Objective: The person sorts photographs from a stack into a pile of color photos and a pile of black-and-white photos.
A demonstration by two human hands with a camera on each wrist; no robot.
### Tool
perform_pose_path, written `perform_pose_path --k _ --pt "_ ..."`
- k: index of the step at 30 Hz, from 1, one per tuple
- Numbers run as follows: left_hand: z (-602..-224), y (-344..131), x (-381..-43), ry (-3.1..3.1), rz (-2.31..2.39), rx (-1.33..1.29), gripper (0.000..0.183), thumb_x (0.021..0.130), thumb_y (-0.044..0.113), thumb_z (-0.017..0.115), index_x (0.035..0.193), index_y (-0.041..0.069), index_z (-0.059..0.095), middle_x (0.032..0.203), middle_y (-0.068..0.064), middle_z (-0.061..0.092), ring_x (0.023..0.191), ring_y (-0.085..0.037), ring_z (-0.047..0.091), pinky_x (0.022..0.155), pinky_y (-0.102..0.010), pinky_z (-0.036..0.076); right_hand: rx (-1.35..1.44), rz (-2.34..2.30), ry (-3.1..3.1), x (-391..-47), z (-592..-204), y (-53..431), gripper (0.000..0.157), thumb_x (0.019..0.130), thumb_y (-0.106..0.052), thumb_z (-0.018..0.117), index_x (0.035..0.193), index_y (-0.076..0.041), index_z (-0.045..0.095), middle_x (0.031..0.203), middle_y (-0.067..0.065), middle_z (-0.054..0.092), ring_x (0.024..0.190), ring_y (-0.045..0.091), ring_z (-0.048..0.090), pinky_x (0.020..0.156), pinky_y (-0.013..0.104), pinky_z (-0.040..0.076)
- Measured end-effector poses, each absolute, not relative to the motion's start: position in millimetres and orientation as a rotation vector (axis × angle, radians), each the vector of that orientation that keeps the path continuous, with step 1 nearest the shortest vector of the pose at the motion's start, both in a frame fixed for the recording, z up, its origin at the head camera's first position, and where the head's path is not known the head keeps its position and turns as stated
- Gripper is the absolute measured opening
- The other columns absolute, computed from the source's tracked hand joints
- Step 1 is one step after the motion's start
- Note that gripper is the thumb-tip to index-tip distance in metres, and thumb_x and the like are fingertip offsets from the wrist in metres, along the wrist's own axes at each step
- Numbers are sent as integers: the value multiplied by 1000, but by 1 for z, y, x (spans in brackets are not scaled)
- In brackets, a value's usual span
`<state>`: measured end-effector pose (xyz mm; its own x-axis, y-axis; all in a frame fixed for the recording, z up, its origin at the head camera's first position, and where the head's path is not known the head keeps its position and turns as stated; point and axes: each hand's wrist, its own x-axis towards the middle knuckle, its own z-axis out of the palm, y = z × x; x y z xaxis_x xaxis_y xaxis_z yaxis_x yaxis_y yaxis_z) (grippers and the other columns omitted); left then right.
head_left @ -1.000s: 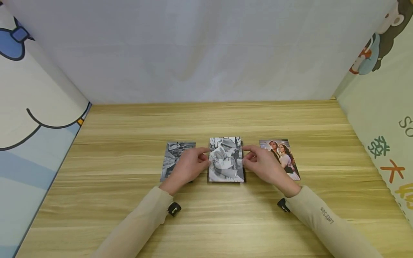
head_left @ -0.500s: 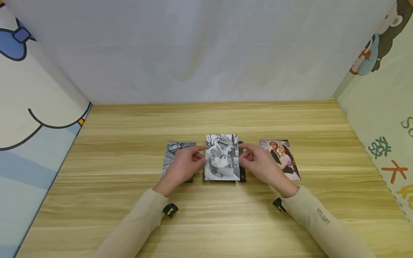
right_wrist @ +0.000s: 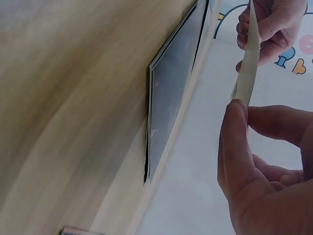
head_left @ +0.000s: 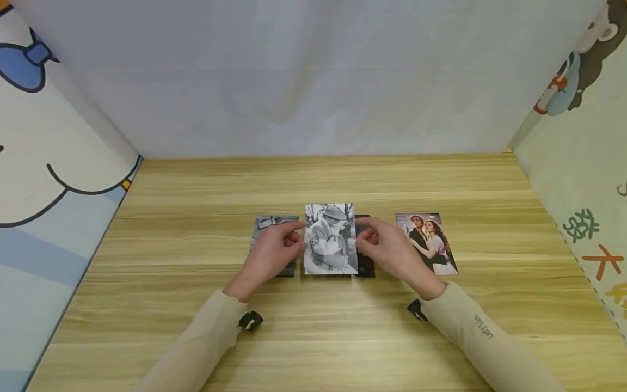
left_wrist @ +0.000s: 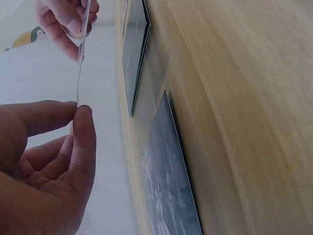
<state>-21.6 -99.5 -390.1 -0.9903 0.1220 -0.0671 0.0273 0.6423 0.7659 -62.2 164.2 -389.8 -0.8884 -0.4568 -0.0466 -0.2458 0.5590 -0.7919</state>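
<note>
A black-and-white photo card (head_left: 330,239) of a couple, one wearing a hat, is held up off the table between both hands. My left hand (head_left: 271,250) pinches its left edge with thumb and fingers, and my right hand (head_left: 389,250) pinches the right edge. Both wrist views show the card (left_wrist: 81,68) nearly edge-on, with a gap to the table. Partly hidden under it lies a dark card pile (head_left: 366,264), whose stacked edges show in the right wrist view. Below my left hand, another grey photo card (head_left: 274,220) lies mostly covered by the hand.
A colour photo card (head_left: 431,245) of a couple lies flat to the right of my right hand. The wooden table (head_left: 313,337) is bounded by a white cloth (head_left: 313,81) behind and cartoon-printed panels on both sides. A small black device sits at each wrist.
Both hands have carried the hatted-couple photo card to the left and slightly upward, exposing more of the dark pile beneath. The cards on the table stay where they were.
</note>
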Motion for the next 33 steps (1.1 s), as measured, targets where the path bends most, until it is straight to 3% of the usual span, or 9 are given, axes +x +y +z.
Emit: perform_pose_path --k 33 --pt "-387 -129 -9 2810 1221 34 45 97 9 70 141 0 62 103 -10 74 95 -24 73 82 -38 60 -686 -1285 2549 -55 -388 130 50 100 -10 61 149 -5 54 102 6 73 90 18 71 83 41 58"
